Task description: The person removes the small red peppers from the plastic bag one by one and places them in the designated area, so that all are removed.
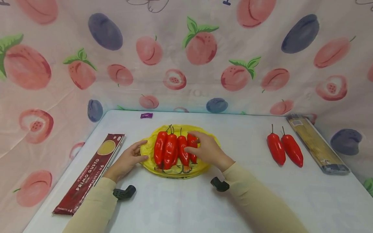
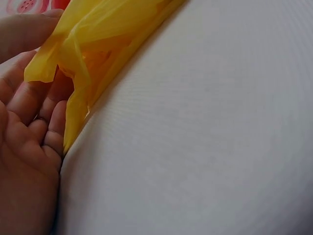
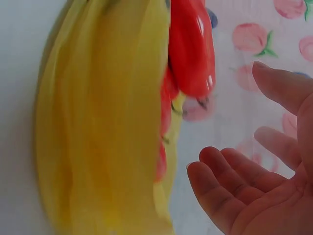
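An opened yellow plastic bag [image 1: 204,170] sits mid-table with its rim spread out. Several glossy red peppers [image 1: 170,152] lie side by side in it, stems pointing away from me. At the bag's left edge is my left hand [image 1: 125,161], thumb and fingers apart; in the left wrist view a yellow flap [image 2: 46,68] covers some fingertips. Over the right side of the bag, my right hand [image 1: 209,150] has its thumb and fingers spread around the rightmost pepper [image 1: 191,142]. The right wrist view shows that palm empty, beside a red pepper [image 3: 193,54].
Two more red peppers [image 1: 276,149] lie on the right of the white table [image 1: 244,200]. Beyond them is a clear pack of spaghetti [image 1: 317,144]. A dark red spaghetti pack [image 1: 90,174] lies left, by my left forearm. A small purple packet [image 1: 146,115] sits near the back edge.
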`<state>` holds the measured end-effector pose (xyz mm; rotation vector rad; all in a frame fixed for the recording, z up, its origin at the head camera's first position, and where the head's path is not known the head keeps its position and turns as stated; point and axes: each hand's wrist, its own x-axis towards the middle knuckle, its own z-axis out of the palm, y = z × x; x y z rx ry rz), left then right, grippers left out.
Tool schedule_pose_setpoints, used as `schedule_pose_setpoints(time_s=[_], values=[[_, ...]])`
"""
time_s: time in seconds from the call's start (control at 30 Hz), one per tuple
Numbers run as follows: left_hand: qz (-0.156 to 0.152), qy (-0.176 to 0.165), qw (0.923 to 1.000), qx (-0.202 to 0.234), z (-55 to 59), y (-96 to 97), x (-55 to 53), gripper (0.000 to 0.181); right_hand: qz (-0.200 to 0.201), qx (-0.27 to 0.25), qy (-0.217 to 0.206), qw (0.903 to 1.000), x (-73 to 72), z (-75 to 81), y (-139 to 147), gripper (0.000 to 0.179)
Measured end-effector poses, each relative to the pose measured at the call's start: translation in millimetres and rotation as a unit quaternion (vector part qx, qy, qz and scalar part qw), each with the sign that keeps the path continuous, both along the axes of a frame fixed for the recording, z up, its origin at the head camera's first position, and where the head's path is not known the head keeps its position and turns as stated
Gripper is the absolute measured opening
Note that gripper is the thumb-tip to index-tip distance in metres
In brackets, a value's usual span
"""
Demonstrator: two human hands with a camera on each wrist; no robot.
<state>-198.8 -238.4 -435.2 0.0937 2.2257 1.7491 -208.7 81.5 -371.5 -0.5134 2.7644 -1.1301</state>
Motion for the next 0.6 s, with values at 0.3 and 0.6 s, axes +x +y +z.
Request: schedule_pose_setpoints(time_s=[0.3, 0.6], values=[[0.001, -0.009, 1.0000, 0.000, 0.5, -0.6, -0.1, 0.073, 0.029, -0.013, -0.040, 0.9987, 0.1, -8.9, -35, 0.067], [0.002, -0.007, 1.0000, 0.004, -1.1, -1.7, 0.1, 0.072, 0.019, 0.029, -0.056, 0.9978, 1.9, -8.4, -58, 0.072]])
